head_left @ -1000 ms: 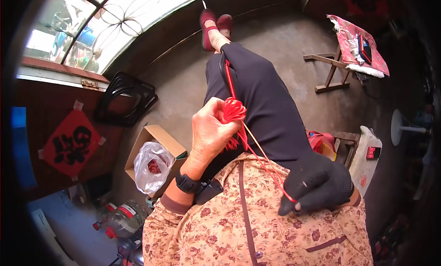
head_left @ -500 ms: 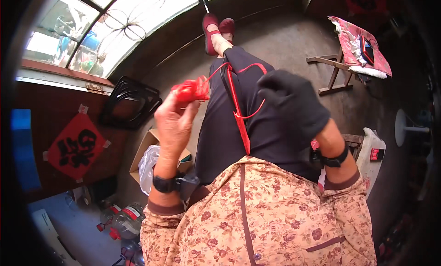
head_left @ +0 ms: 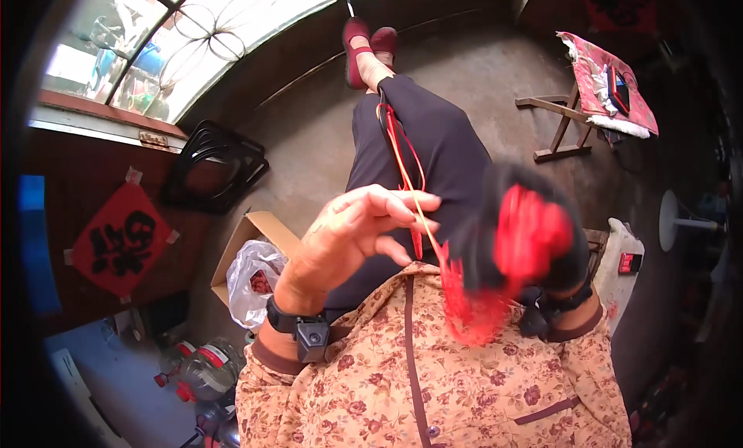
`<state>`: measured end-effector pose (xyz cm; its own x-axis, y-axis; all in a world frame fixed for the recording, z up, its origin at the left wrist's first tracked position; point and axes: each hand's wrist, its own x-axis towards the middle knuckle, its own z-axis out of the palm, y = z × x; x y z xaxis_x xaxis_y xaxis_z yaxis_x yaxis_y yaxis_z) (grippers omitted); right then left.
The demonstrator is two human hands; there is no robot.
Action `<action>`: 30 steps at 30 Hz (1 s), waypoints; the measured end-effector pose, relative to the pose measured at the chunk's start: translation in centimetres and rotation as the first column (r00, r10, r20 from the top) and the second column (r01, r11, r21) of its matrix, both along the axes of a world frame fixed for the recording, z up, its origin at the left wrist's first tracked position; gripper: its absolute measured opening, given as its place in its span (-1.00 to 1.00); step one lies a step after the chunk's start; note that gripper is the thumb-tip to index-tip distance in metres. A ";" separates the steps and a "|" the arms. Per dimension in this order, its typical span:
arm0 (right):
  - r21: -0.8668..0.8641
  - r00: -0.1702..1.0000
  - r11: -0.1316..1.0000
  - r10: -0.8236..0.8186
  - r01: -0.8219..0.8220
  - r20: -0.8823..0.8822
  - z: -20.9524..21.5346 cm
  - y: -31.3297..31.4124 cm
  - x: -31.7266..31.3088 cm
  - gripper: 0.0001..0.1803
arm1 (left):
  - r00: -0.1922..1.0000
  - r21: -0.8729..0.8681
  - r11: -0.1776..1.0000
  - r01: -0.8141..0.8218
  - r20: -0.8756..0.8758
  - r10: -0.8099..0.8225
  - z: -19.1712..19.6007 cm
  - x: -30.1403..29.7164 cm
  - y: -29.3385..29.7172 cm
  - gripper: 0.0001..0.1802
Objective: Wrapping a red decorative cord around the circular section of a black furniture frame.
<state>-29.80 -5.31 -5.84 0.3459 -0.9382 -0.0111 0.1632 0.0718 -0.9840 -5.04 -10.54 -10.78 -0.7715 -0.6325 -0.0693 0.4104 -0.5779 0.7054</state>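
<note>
2 thin red cords (head_left: 408, 165) along dark trousers, left hand (head_left: 352, 235) fingers spread, gloved right hand (head_left: 520, 243) pinching blurred red tassel (head_left: 530, 231)

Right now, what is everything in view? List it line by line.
red cord: one, red, along the lap to the feet
red knot bundle: one, red, blurred, in the right hand
cardboard box: one, brown, floor at left
plastic bag: one, clear, in the box
wooden stool: one, brown, upper right, under red cloth
black frame: one, below the window
left hand: bare, fingers by the cord
right hand: black-gloved, blurred
</note>
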 end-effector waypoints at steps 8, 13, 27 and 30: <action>0.682 0.888 0.731 -0.306 -0.013 0.344 -1.8 1.1 0.8 -0.72 | 0.935 0.475 0.874 -0.098 -0.257 0.244 -0.8 4.1 4.2 -0.58; -0.258 0.687 0.955 -0.285 0.146 -0.669 -8.2 -0.3 4.3 -0.47 | 0.961 0.445 0.852 -0.275 0.147 0.234 -2.9 8.0 7.6 -0.46; -0.043 0.846 0.865 -0.498 0.500 -0.189 -6.7 -3.4 1.1 -0.65 | 0.947 -0.146 0.936 -0.319 -0.074 0.312 3.2 3.6 3.2 -0.52; -0.335 0.715 0.808 -0.586 0.484 -0.381 -6.1 -5.4 0.3 -0.62 | 0.895 -0.213 0.901 -0.379 0.163 0.415 2.6 1.1 -1.1 -0.48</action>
<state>-29.47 -10.68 -11.91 -0.2128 -0.9617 0.1726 -0.3447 -0.0914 -0.9343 -3.97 -11.68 -8.21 -0.4348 -0.8987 -0.0580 0.4201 -0.2594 0.8696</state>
